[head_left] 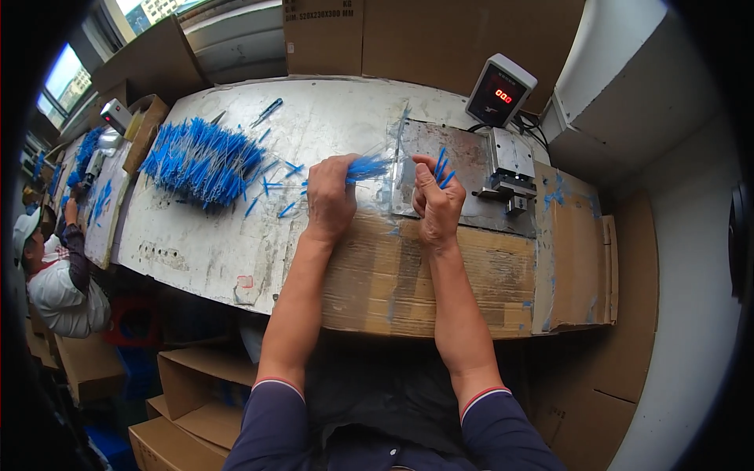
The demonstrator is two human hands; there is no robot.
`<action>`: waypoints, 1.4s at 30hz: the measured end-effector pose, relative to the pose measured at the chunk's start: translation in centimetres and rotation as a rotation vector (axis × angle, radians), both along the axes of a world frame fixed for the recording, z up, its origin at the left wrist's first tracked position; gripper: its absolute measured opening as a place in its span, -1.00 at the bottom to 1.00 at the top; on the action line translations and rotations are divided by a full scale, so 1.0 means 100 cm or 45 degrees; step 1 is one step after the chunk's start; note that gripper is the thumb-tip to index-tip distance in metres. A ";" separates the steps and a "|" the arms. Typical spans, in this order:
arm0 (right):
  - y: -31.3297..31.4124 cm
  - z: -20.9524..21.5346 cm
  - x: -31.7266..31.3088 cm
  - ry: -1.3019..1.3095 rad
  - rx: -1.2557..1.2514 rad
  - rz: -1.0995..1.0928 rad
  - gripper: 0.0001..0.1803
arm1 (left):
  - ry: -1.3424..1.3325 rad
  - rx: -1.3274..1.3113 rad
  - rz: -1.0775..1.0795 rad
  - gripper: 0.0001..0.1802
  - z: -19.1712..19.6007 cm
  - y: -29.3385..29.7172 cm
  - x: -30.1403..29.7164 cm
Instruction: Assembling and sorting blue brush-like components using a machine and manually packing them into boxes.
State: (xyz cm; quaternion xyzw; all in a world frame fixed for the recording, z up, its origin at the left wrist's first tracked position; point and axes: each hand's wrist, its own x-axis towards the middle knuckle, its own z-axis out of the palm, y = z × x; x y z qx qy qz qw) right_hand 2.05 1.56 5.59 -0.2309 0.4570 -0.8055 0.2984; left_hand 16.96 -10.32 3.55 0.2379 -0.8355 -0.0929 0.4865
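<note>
My left hand [330, 195] is closed around a bundle of thin blue-tipped sticks [367, 167], whose blue ends point right. To its right, my right hand [437, 202] is curled with a few blue sticks [444, 169] poking up between its fingers. The two hands are apart, above the table near a metal plate [463, 149]. A large heap of blue and whitish sticks [204, 161] lies to the left of my left hand. Several loose blue pieces [287, 209] are scattered between the heap and that hand.
A small metal fixture [514, 169] sits at the plate's right, below a box with a red digital display [500, 93]. Cardboard [393, 275] covers the table's front edge. A screwdriver [269, 111] lies at the back. At far left another person [59, 275] works at a bench.
</note>
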 end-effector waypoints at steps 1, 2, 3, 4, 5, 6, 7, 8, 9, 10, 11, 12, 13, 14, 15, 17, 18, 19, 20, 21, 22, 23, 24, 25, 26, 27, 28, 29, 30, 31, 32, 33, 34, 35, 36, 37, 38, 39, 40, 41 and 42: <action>0.001 0.002 -0.002 0.022 0.011 0.093 -0.77 | 0.009 0.006 -0.001 -0.58 0.002 0.001 0.000; 0.001 0.004 -0.003 0.042 0.021 0.187 -0.72 | 0.003 -0.015 -0.027 -0.60 0.004 0.002 0.000; 0.001 0.005 -0.004 0.047 0.026 0.188 -0.72 | -0.004 -0.037 -0.052 -0.63 0.005 0.003 -0.001; 0.002 0.007 -0.003 0.076 0.042 0.198 -0.71 | -0.001 -0.033 -0.050 -0.63 0.006 0.003 -0.001; 0.002 0.007 -0.003 0.104 0.058 0.208 -0.70 | -0.039 -0.039 -0.075 -0.62 0.006 0.004 -0.001; 0.001 0.005 -0.004 0.105 0.061 0.212 -0.70 | -0.077 -0.045 -0.101 -0.61 0.006 0.005 -0.002; 0.001 0.002 -0.006 0.091 0.076 0.209 -0.72 | -0.077 -0.042 -0.100 -0.61 0.005 0.006 -0.002; 0.001 -0.001 -0.008 0.076 0.091 0.206 -0.75 | -0.108 -0.027 -0.129 -0.60 0.005 0.006 -0.002; 0.001 -0.004 -0.010 0.075 0.093 0.206 -0.75 | -0.138 -0.012 -0.158 -0.59 0.005 0.006 -0.002; 0.002 -0.005 -0.013 0.038 0.073 0.208 -0.77 | -0.139 -0.010 -0.157 -0.59 0.003 0.006 -0.002; 0.002 -0.006 -0.014 0.002 0.052 0.209 -0.80 | -0.192 0.031 -0.175 -0.53 0.001 0.007 -0.001; 0.001 -0.007 -0.014 0.002 0.054 0.210 -0.80 | -0.246 0.072 -0.194 -0.48 0.000 0.008 -0.001; -0.001 -0.006 -0.011 0.016 0.061 0.137 -0.81 | -0.246 0.074 -0.192 -0.48 -0.001 0.009 -0.001; -0.002 -0.004 -0.008 0.031 0.068 0.063 -0.82 | -0.262 0.108 -0.198 -0.46 -0.001 0.010 -0.001; -0.001 -0.001 -0.006 0.030 0.070 0.064 -0.82 | -0.277 0.142 -0.204 -0.45 -0.001 0.011 -0.002; -0.001 0.010 0.002 0.118 0.095 0.129 -0.83 | -0.271 0.141 -0.200 -0.44 -0.001 0.011 0.001; -0.002 0.008 0.002 0.115 0.094 0.135 -0.83 | -0.263 0.141 -0.201 -0.43 -0.002 0.010 0.003; -0.001 0.006 -0.002 0.156 0.107 0.155 -0.83 | -0.262 0.141 -0.204 -0.43 -0.002 0.011 0.003; -0.001 0.004 -0.006 0.197 0.120 0.175 -0.82 | -0.280 0.146 -0.212 -0.41 -0.001 0.011 0.003; -0.001 0.001 -0.008 0.198 0.120 0.173 -0.82 | -0.298 0.151 -0.219 -0.39 -0.001 0.011 0.002; -0.001 -0.001 -0.010 0.063 0.134 0.166 -0.82 | -0.298 0.150 -0.221 -0.39 0.000 0.011 0.002; -0.002 -0.003 -0.012 -0.072 0.147 0.158 -0.82 | -0.307 0.155 -0.232 -0.37 0.000 0.012 0.002; -0.002 -0.005 -0.015 -0.071 0.147 0.156 -0.82 | -0.317 0.160 -0.243 -0.35 0.001 0.012 0.001; -0.003 -0.005 -0.016 -0.117 0.158 0.171 -0.83 | -0.318 0.160 -0.243 -0.35 0.001 0.012 0.002; -0.003 -0.006 -0.017 -0.163 0.169 0.185 -0.84 | -0.323 0.176 -0.242 -0.36 0.001 0.012 0.002; -0.004 -0.007 -0.016 -0.163 0.169 0.183 -0.84 | -0.328 0.193 -0.242 -0.36 0.000 0.012 0.002; -0.006 -0.007 -0.013 -0.126 0.184 0.135 -0.84 | -0.329 0.194 -0.242 -0.36 0.000 0.012 0.002; -0.007 -0.007 -0.010 -0.089 0.198 0.087 -0.84 | -0.295 0.206 -0.248 -0.36 0.000 0.012 0.002; -0.007 -0.007 -0.009 -0.090 0.199 0.087 -0.84 | -0.261 0.218 -0.255 -0.37 -0.001 0.011 0.002; -0.006 -0.004 -0.006 -0.025 0.183 0.105 -0.83 | -0.263 0.218 -0.254 -0.37 -0.001 0.011 0.003; -0.006 -0.003 -0.005 0.040 0.167 0.123 -0.83 | -0.243 0.213 -0.252 -0.38 -0.001 0.010 0.003; -0.006 -0.004 -0.004 0.038 0.166 0.124 -0.83 | -0.223 0.208 -0.250 -0.39 -0.002 0.009 0.004; -0.005 -0.005 -0.005 0.115 0.179 0.117 -0.81 | -0.224 0.208 -0.253 -0.39 -0.001 0.010 0.004; -0.004 -0.006 -0.006 0.192 0.192 0.109 -0.80 | -0.254 0.205 -0.259 -0.43 0.000 0.010 0.003; -0.003 -0.007 -0.006 0.193 0.193 0.106 -0.80 | -0.284 0.201 -0.265 -0.46 0.000 0.011 0.003; -0.004 -0.008 -0.005 0.309 0.176 0.000 -0.79 | -0.284 0.201 -0.265 -0.46 0.000 0.011 0.003; -0.004 -0.009 -0.004 0.426 0.158 -0.106 -0.78 | -0.281 0.188 -0.249 -0.49 0.000 0.012 0.001; -0.005 -0.010 -0.003 0.428 0.158 -0.107 -0.78 | -0.278 0.176 -0.233 -0.52 0.000 0.012 0.000; -0.007 -0.010 -0.001 0.493 0.170 -0.205 -0.76 | -0.280 0.175 -0.231 -0.52 -0.001 0.012 -0.002; -0.007 -0.010 -0.001 0.559 0.182 -0.303 -0.75 | -0.239 0.121 -0.239 -0.59 -0.001 0.012 -0.005; -0.006 -0.009 -0.001 0.557 0.181 -0.301 -0.75 | -0.197 0.068 -0.246 -0.65 -0.001 0.012 -0.005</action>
